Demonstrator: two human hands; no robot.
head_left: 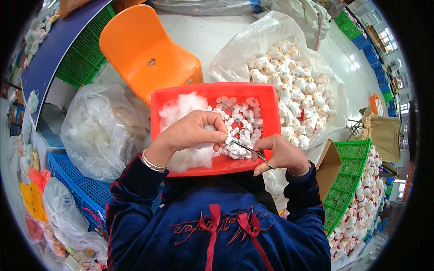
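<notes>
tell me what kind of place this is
Probably a small toy-stuffing workshop. The left hand and the right hand, holding a metal tool, work over a red tray of white stuffing, beside a clear bag of small plush toys.

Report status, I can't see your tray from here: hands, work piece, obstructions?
Left hand pinching small white plush piece. Right hand holding thin metal tweezers. Both over red plastic tray of white stuffing. Nothing blocking.

Bright, even daylight fills the scene, strongest from windows [388, 39] at upper right. Shadows are soft. The pale floor [203, 34] glares slightly. Fisheye bending and a black rim mark the edges; the centre is sharp.
</notes>
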